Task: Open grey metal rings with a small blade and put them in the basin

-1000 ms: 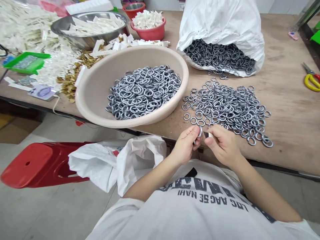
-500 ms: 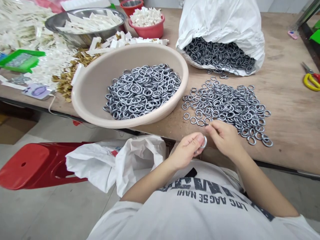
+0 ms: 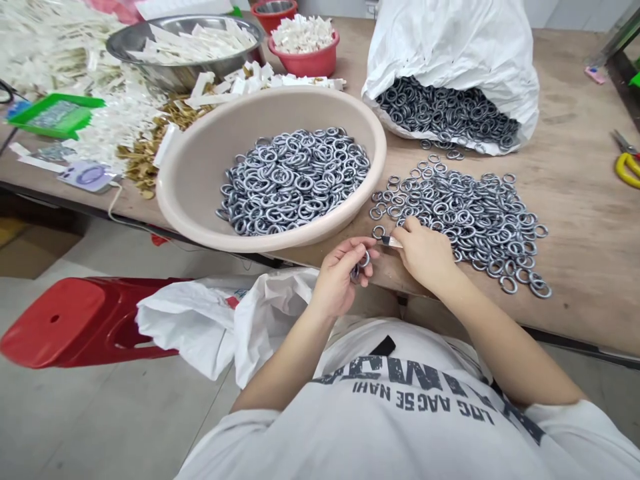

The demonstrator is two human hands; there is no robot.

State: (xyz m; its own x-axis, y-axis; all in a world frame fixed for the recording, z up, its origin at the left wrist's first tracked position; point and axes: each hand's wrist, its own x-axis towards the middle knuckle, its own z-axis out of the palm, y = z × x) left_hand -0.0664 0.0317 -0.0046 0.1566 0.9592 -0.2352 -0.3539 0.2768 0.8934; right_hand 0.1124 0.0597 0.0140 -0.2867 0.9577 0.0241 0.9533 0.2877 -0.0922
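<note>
My left hand (image 3: 339, 275), at the front edge of the table, is closed around a few grey metal rings (image 3: 365, 259). To its right, my right hand (image 3: 425, 255) pinches a small flat blade-like tool (image 3: 392, 241), with a dark end and a pale body. The dark end points toward my left fingers, close to a loose ring (image 3: 379, 232) on the wood. Just beyond my right hand spreads a pile of grey metal rings (image 3: 480, 213). A large beige basin (image 3: 195, 173) to the left holds many more of these rings.
A white sack (image 3: 450, 47) spills rings behind the pile. Yellow-handled scissors (image 3: 626, 167) lie at the right. Back left are a steel bowl (image 3: 185, 72), a red bowl (image 3: 313, 63) and a green tray (image 3: 80, 103). A red stool (image 3: 55, 323) stands below the table.
My left hand has moved left and up and its fingers have loosened, showing the rings. My right hand has shifted slightly left and up, and the blade-like tool now shows in it.
</note>
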